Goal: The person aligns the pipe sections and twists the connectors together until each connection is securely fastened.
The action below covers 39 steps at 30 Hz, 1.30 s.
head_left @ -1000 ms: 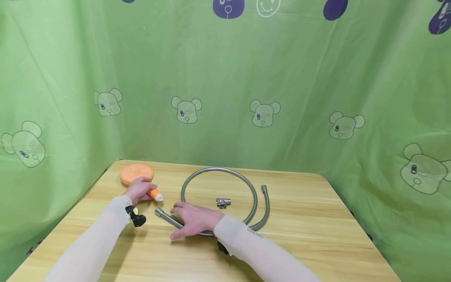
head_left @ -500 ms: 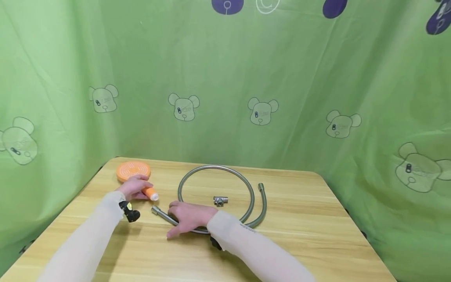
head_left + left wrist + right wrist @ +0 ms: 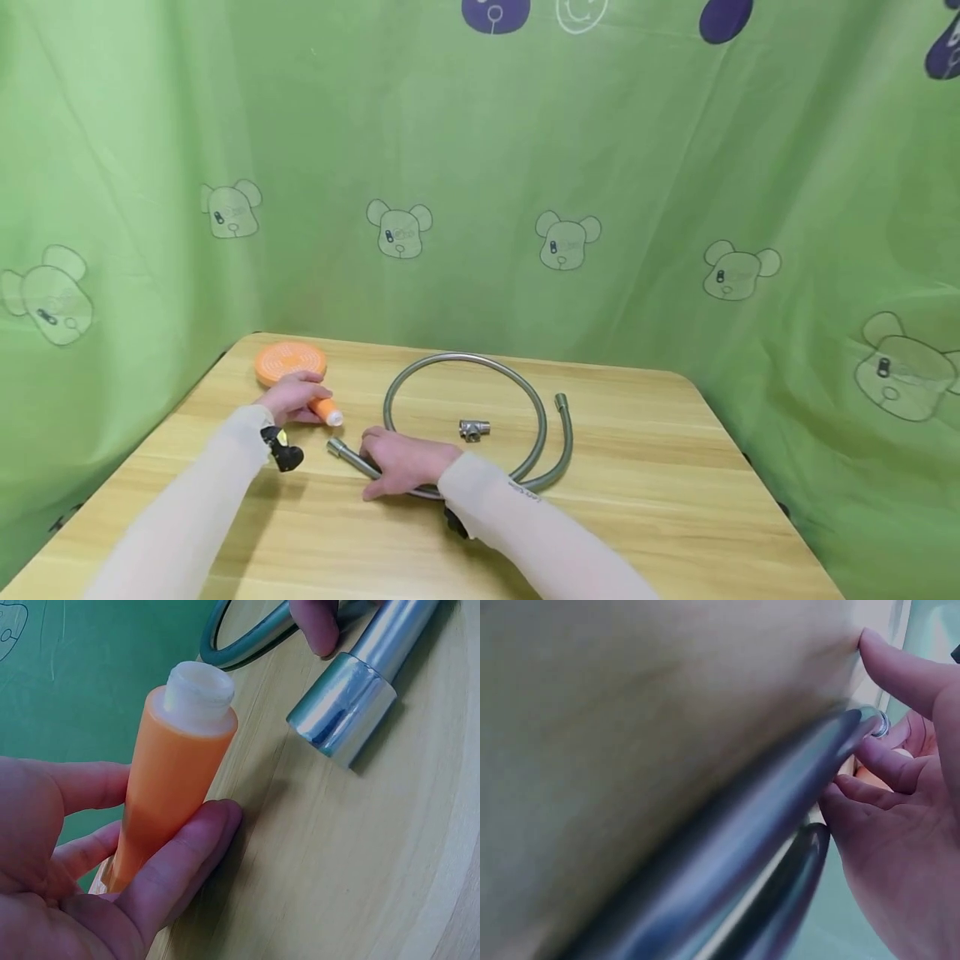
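My left hand [image 3: 288,400] grips the handle of an orange shower head [image 3: 291,360], which lies at the table's far left. Its white threaded end [image 3: 199,691] points up between thumb and fingers in the left wrist view. A grey shower hose [image 3: 544,429] is looped over the middle of the table. Over the hose's near left stretch reaches my right hand [image 3: 407,461], just behind its metal end nut [image 3: 343,709]. In the right wrist view its fingers [image 3: 889,763] are against the hose, while the thumb stands apart from it.
Inside the hose loop lies a small chrome tee fitting [image 3: 473,430]. The hose's other end [image 3: 561,402] points away at the right. A green curtain [image 3: 480,283] surrounds the far and side edges of the wooden table [image 3: 675,500].
My right hand has come slightly closer to the hose, its thumb drawn in a little. The left hand keeps hold of the shower head; the head view shifts slightly.
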Motion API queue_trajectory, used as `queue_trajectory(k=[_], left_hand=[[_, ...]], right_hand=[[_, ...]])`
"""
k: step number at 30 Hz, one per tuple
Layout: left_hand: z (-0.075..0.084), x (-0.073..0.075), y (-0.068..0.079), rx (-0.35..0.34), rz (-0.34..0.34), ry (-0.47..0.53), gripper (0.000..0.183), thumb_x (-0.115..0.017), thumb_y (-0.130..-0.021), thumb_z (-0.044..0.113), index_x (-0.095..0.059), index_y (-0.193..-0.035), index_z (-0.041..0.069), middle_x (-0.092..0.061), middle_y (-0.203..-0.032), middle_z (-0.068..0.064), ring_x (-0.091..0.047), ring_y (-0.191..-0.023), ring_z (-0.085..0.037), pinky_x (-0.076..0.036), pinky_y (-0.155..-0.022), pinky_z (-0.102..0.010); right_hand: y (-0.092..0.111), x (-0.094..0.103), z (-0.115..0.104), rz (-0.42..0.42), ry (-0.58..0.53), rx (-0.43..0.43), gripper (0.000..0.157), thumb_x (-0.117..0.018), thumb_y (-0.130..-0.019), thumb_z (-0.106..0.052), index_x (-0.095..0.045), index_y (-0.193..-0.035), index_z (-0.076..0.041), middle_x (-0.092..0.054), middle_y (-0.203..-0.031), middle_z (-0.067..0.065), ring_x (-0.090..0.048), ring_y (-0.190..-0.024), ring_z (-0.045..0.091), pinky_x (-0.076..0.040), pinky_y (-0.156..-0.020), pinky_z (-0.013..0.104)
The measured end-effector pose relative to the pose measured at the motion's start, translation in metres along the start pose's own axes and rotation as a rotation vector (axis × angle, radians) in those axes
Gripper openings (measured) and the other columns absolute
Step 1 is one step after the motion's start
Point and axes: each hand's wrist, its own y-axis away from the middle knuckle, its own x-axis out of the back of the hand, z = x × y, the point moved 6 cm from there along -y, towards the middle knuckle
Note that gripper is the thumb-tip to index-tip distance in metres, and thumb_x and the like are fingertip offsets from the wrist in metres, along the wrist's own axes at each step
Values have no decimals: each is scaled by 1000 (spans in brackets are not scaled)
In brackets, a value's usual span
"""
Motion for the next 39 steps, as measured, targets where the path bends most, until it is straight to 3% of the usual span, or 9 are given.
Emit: queue_trajectory(k=[9,13,16,18,28,39], left_hand=[[9,6,5,-12,0,-9,70,-57,-99,7,-17,-154,-10,-48,-130,-31,-64,-90,-21,-62,-81,-35],[5,5,7,-21,7,-17,69,-55,-100,7,-17,-154,-11,-47,-133,-33,-64,-89,-20,-62,-81,-35],[1,4,7,-39,19,-17,68,-55,-100,7,-18,-153,-12,-49,-132,-33,-65,-87,-18,-62,-78,-33],[-1,1,7,-45,29,-13,67,-56,-99,7,-20,-153,-12,-51,-131,-32,-66,-84,-17,-62,-77,-32],[-5,-4,10,-73,30,0,63,-53,-102,9,-21,-153,-13,-45,-139,-38,-66,-83,-14,-62,-79,-31],[-8,-4,8,-98,1,85,66,-50,-104,9,-14,-156,-9,-34,-144,-41,-64,-91,-17,-60,-88,-33]], right_hand=[[-3,5,-4,17,-21,19,28,-78,-88,-39,-64,-97,-17,-51,-116,-2,-52,-89,4,-46,-77,14],[-1,2,-5,4,-26,13,21,-76,-89,-37,-65,-94,-19,-51,-139,6,-58,-114,11,-49,-95,18],[1,-1,-4,5,-31,0,16,-74,-90,-35,-67,-92,-20,-43,-153,12,-52,-132,18,-44,-109,24],[4,-5,-2,5,-38,-6,14,-73,-90,-33,-67,-91,-20,-41,-155,12,-50,-135,20,-43,-111,25],[10,-8,0,40,-106,-3,12,-71,-88,-28,-64,-81,-21,-43,-156,11,-49,-137,20,-43,-109,23],[11,-2,0,101,-146,17,24,-66,-96,-37,-60,-78,-22,-52,-144,8,-57,-119,12,-47,-99,18]])
